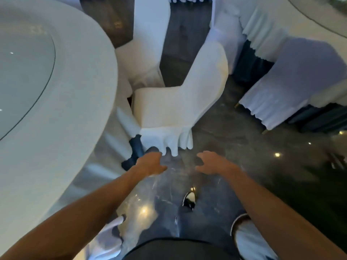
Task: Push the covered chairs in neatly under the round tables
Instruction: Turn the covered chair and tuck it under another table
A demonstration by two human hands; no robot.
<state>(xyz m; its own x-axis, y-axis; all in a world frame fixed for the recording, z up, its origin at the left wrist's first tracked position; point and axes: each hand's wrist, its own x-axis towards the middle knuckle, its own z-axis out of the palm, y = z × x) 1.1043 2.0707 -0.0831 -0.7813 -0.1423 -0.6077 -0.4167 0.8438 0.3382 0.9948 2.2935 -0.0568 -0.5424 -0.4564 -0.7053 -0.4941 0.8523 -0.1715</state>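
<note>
1. Nearest me: dark polished floor (234,147), marbled, glossy with lamp glints. One shoe (189,199) planted on it below the hands.
2. Left hand (150,164) reaches forward, fingers loosely spread and bent, holding nothing. It hovers just short of the chair skirt's hem; I cannot tell if a fingertip brushes it.
3. Right hand (212,164) the same: fingers curled loosely, palm down, empty, apart from the chair.
4. Just beyond both hands: the white-covered chair (174,106), seen side-on, back toward my right, seat front facing the round table (78,102) at my left. Seat edge sits beside the tablecloth drop, not tucked under.
5. Behind it, a second covered chair (148,44) stands against the same table.
6. Far right: another covered chair (293,79) beside a second clothed table (319,19).
</note>
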